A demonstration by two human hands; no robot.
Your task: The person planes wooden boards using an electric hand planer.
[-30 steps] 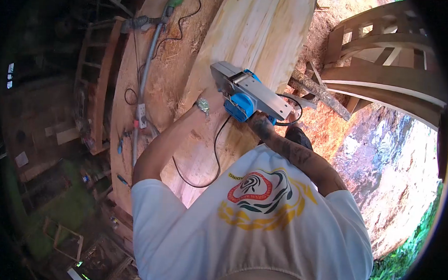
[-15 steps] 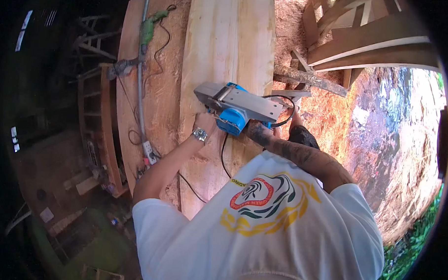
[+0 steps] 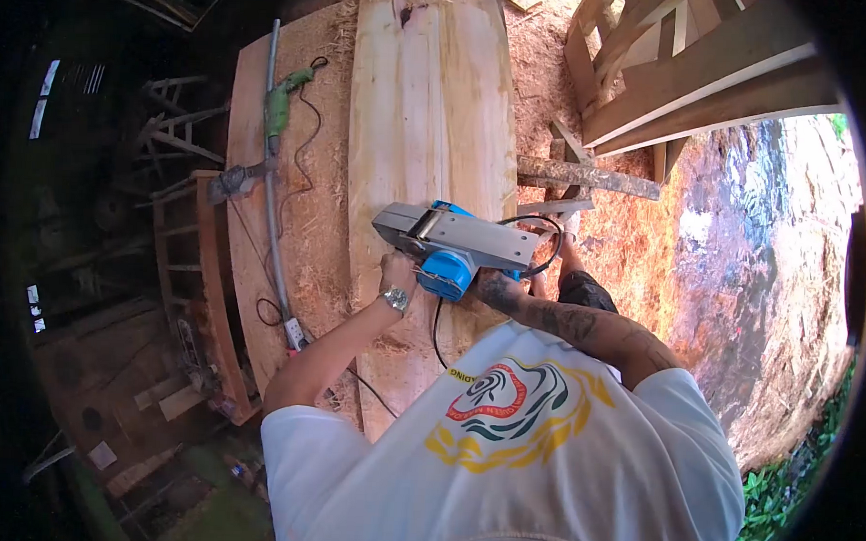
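Observation:
A blue electric planer (image 3: 446,274) is turned on its side over the wide plank, so its grey metal sole (image 3: 472,236) and blade slot face up toward me. My left hand (image 3: 400,269), with a silver watch at the wrist, is closed at the planer's front end; its fingers are partly hidden behind the body. My right hand (image 3: 499,290), on the tattooed arm, is closed around the rear part of the planer, and the sole hides some of its fingers. A black power cord (image 3: 556,246) loops from the planer's back. Beneath lies the pale wide plank (image 3: 429,118).
To the left, a green power drill (image 3: 277,112) with a mixer-like shaft rests beside a long metal pipe (image 3: 268,193) on a shavings-covered board. An extension socket (image 3: 295,334) sits near my left arm. Wooden frames (image 3: 707,80) stand at right, and wood shavings cover the ground.
My view has tilted up, so the plank's far end now shows and everything sits lower. The planer stays in both hands, at nearly the same angle.

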